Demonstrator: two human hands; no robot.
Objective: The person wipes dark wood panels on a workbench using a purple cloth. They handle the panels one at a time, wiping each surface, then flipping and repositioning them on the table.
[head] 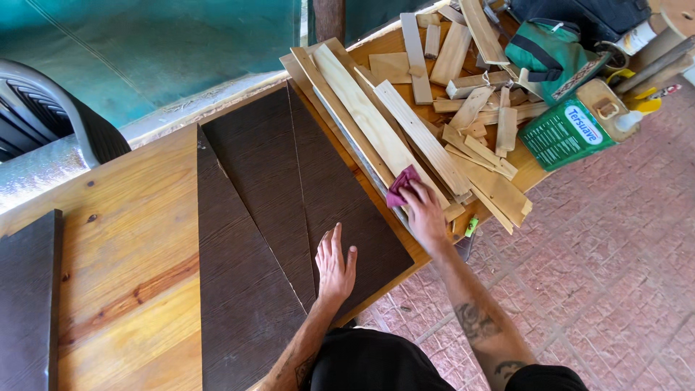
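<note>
Open tabletop: bare pine from 8 to 10 o'clock of the left hand, free passage there.
Dark panels: lie flat, low enough for a hand to pass over; the left hand rests on them.
Scrap pile: loose offcuts crowd 12 to 2 o'clock, blocking low reaches.
Long slats: bar the way at 1 o'clock; the right hand with a maroon cloth sits against them.
Green can: stands at the 3 o'clock edge.
Chair: closes 10 o'clock.
Tiled floor: open at 4 o'clock.

Wooden table: dark brown panels, pale wood offcuts pile, green tin, green bag.
</note>
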